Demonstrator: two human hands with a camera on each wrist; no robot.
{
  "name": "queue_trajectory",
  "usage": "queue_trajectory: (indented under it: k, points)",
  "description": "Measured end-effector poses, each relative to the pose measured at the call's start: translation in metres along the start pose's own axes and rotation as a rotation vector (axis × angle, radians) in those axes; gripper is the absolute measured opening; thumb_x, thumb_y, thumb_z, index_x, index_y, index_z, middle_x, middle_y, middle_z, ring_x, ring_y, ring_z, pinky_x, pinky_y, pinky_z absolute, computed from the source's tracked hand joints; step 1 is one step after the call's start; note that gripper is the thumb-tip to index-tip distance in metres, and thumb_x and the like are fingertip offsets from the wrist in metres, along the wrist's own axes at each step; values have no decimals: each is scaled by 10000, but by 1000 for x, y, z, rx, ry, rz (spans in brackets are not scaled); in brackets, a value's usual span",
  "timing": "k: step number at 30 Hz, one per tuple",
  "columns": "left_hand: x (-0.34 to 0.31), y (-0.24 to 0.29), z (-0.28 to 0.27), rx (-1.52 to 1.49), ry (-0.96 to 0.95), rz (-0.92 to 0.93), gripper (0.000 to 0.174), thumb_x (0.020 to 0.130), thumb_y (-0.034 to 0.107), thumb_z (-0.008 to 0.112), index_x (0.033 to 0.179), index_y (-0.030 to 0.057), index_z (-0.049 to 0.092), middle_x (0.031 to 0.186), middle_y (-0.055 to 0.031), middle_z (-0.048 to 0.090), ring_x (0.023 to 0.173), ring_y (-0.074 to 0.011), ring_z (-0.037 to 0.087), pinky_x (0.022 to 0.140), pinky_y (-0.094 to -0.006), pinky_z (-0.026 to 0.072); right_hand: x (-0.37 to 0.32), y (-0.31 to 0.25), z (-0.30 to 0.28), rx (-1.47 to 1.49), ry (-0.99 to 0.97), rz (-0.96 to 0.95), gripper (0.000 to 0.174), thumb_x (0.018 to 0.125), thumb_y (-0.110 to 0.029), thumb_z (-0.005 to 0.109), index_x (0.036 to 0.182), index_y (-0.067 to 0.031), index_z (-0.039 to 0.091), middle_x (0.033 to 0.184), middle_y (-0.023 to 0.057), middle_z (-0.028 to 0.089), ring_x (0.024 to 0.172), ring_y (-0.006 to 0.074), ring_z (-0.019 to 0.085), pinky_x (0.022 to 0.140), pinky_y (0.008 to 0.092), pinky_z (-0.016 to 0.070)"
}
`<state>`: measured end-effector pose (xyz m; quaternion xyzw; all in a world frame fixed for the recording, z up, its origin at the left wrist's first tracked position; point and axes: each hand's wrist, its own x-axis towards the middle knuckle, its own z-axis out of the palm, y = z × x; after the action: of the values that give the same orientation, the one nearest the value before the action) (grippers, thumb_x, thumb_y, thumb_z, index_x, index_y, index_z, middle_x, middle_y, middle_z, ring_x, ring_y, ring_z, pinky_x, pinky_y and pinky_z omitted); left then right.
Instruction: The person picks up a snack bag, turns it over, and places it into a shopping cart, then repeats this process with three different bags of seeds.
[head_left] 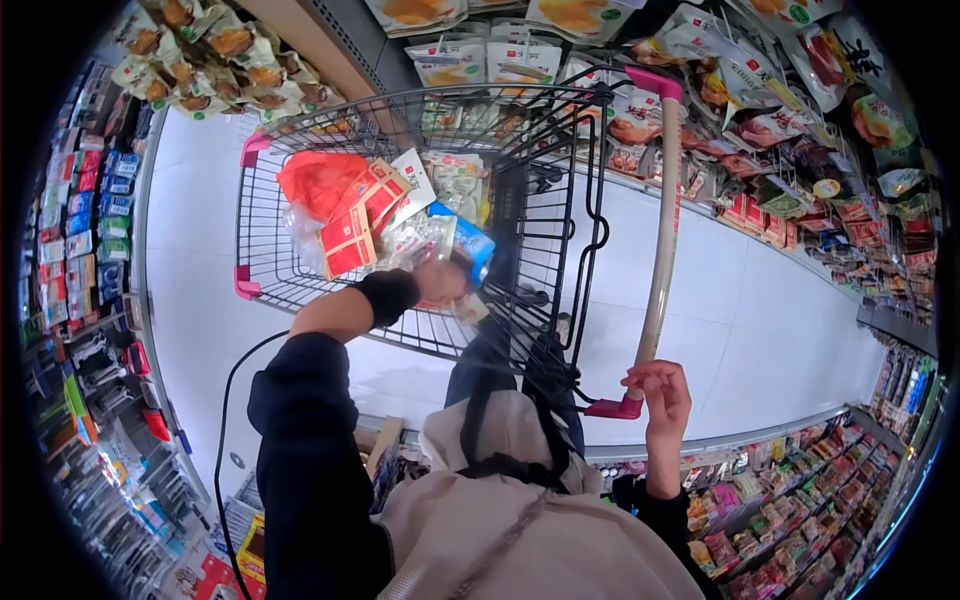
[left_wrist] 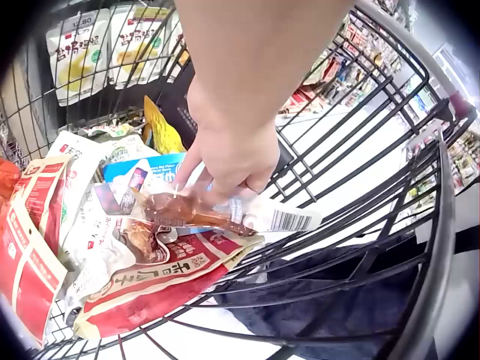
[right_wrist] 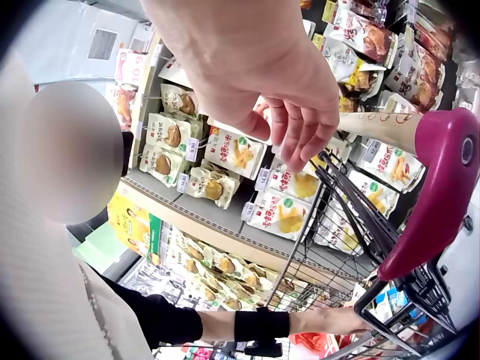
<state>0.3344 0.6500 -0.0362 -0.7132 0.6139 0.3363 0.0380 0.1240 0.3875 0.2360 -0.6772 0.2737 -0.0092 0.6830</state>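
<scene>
I am looking down into a black wire shopping cart [head_left: 560, 200] standing in a shop aisle. The left hand [left_wrist: 232, 150] is sitting low inside the basket, near its rear wall. Its fingers [left_wrist: 196, 174] are curling down onto a clear plastic packet of brown dried meat [left_wrist: 202, 214] and pinching it at the top edge. That packet is lying across the heap of goods, with its barcode end pointing toward the cart's wire side. Under it I am seeing a red-and-white flat foil packet [left_wrist: 142, 289], and just behind it a blue-and-white packet [left_wrist: 142, 171]. An orange-red plastic bag [head_left: 318, 180] is filling the far corner of the basket.

The right hand [right_wrist: 277, 82] is hanging just beside the cream handle bar [head_left: 662, 220], at its magenta end cap [right_wrist: 435, 195]. Its fingers are loosely bent and apart, holding nothing. I cannot tell whether the fingertips are touching the bar. Shelves of yellow-printed snack pouches [right_wrist: 225, 150] are lining the aisle beyond the cart.
</scene>
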Motion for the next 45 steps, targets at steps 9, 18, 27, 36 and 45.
queue_trajectory:
  k: [9, 18, 27, 36, 45]
  points:
    - [72, -36, 105, 201, -50, 9, 130, 706, 101, 529, 727, 73, 654, 752, -57, 638, 675, -252, 612, 492, -363, 469, -5, 2, 0, -18, 114, 16, 124, 879, -98, 437, 935, 8, 466, 823, 86, 569, 750, 145, 557, 688, 253, 432]
    - [31, -18, 29, 289, 85, -85, 126, 709, 86, 531, 738, 58, 650, 761, -77, 639, 682, -251, 617, 511, -353, 479, -3, 4, -4, 10, 80, 44, 109, 865, -24, 413, 950, 15, 471, 860, 79, 558, 792, 131, 542, 716, 236, 414]
    - [-2, -20, -26, 196, 82, -304, 217, 734, 229, 555, 884, 76, 585, 885, -125, 591, 845, -233, 577, 729, -377, 431, 1, 33, -30, -466, 157, -344, 147, 827, -15, 444, 965, 7, 492, 990, 125, 528, 885, 182, 518, 752, 273, 417]
    - [-128, 76, -30, -230, 743, -762, 250, 767, 187, 556, 968, 44, 514, 910, -108, 549, 894, -279, 515, 817, -382, 385, 5, 50, -31, -751, 22, -359, 457, 727, -20, 532, 1169, -45, 417, 1218, 201, 363, 1102, 381, 400, 847, 381, 403]
    - [-129, 151, 19, -147, 826, -689, 308, 777, 323, 559, 963, 77, 552, 884, -99, 559, 927, -289, 485, 892, -449, 314, 23, 59, -52, -684, -41, -426, 438, 670, -118, 556, 1097, -120, 460, 1099, 162, 430, 825, 341, 526, 675, 366, 460]
